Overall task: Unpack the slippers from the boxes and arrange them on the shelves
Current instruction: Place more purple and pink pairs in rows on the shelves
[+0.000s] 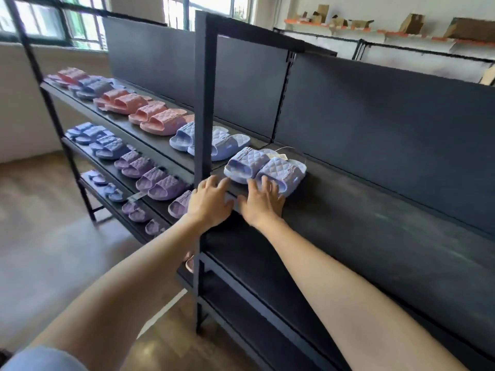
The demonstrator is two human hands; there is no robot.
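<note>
A pair of pale blue slippers sits on the top shelf of the near black rack, just right of the upright post. They are soft-looking foam slides with a quilted diamond pattern pressed into the wide straps, rounded at the toes, and a small paper tag pokes out behind them. The left hand lies flat with fingers spread at the shelf edge, its fingertips just reaching the left slipper's toe; the right hand is likewise spread open, fingers resting on the toe of the right slipper. Neither hand is clamped round anything.

The shelf is matt dark metal, dusty and scuffed, with a dark back panel behind. To the left, the far rack's top level carries a row of pink and blue pairs, the level below blue and purple pairs, and the lowest level smaller blue and purple ones, all of the same quilted make.

The floor is brown wood-look boarding. Windows run along the far wall, and open cardboard boxes stand on a wall ledge at far right.

The post cuts across one blue pair, and something pink low behind it is too hidden to identify. The far slippers are blurred.
</note>
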